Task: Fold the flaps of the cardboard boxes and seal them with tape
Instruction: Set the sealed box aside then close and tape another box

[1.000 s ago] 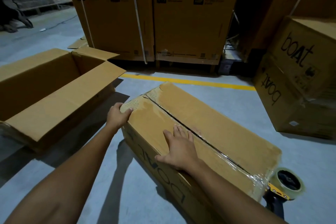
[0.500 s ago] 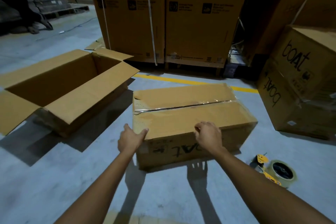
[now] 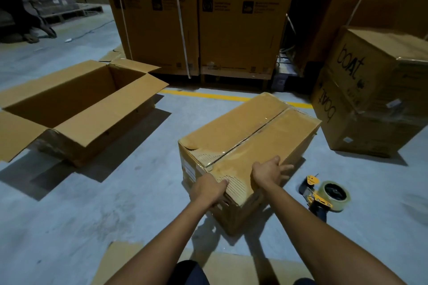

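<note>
The taped cardboard box (image 3: 250,143) stands on the concrete floor (image 3: 115,203), set diagonally, with one corner pointing toward the person. Clear tape runs along the centre seam of its closed top flaps; the paper facing is torn near the closest end, exposing corrugation.

Left hand (image 3: 209,190) — grips the near corner of the box, fingers curled over the top edge. Right hand (image 3: 269,171) — lies flat on the top panel by the right edge, fingers spread and released, grasping nothing.

The tape dispenser (image 3: 324,195), yellow-trimmed with a roll of clear tape, rests on the floor just right of the box, apart from both hands. An open cardboard box (image 3: 76,109) with flaps spread sits well to the left. Two stacked "boat" cartons (image 3: 370,90) stand at right; tall strapped cartons (image 3: 196,18) stand behind a yellow floor line (image 3: 208,95).
</note>
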The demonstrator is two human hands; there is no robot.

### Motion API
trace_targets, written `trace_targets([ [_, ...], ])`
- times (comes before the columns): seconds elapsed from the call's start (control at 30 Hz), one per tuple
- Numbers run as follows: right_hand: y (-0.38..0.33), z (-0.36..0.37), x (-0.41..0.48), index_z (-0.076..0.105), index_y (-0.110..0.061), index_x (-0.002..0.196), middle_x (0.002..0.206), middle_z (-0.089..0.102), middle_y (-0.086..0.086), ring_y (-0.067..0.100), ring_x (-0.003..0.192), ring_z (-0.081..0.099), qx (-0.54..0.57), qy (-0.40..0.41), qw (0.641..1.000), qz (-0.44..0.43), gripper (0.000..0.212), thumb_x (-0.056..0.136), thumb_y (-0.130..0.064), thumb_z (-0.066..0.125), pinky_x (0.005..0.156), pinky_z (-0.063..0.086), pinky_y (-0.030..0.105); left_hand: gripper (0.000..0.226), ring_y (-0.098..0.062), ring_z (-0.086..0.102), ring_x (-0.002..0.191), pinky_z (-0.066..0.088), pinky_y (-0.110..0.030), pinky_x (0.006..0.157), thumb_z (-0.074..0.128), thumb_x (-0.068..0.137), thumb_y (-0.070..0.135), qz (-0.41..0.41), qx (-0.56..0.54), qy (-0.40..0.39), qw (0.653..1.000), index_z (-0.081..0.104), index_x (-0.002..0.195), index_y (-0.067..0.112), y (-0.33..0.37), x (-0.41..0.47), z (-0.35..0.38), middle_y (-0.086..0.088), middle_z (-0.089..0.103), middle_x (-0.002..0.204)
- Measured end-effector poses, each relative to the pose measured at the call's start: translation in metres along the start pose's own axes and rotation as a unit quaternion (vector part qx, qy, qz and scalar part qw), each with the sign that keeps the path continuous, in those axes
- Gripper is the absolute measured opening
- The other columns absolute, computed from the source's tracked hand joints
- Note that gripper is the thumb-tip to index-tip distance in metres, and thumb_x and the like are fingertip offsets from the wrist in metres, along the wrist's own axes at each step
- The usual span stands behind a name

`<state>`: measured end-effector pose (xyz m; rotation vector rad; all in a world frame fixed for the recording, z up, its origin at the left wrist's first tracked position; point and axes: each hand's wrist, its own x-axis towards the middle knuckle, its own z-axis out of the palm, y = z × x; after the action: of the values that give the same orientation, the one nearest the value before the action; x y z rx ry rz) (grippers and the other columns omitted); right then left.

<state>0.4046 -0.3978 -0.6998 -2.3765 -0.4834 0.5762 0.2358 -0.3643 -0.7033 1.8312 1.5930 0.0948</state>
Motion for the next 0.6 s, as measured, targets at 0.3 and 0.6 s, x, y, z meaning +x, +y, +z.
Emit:
trace_targets([
  [0.3, 0.005, -0.002, 0.044, 0.026, -0.013, 0.157, 0.16, 0.02, 0.021, 0.04, 0.136, 0.045, 0.026, -0.06, 0.992, -0.109, 0.072, 0.098, -0.023, 0.065, 0.107, 0.043, 0.041, 0.049, -0.036, 0.064, 0.1, 0.049, -0.037, 0.08, 0.048, 0.101, 0.048, 0.124, 0.013, 0.024, 0.992, 0.067, 0.11, 0.004, 0.011, 0.033, -0.011, -0.021, 0.067, 0.112],
  [0.6, 0.054, -0.006, 0.068, 0.041, -0.011, 0.147, 0.144, 0.052, 0.015, 0.035, 0.129, 0.051, 0.153, 0.042, 0.985, -0.074, 0.051, 0.106, -0.041, 0.044, 0.103, 0.043, 0.045, 0.031, -0.029, 0.063, 0.083, 0.05, -0.035, 0.067, 0.051, 0.097, 0.041, 0.289, 0.171, 0.217, 0.917, 0.062, 0.09, 0.013, 0.064, 0.038, -0.008, -0.008, 0.065, 0.086],
])
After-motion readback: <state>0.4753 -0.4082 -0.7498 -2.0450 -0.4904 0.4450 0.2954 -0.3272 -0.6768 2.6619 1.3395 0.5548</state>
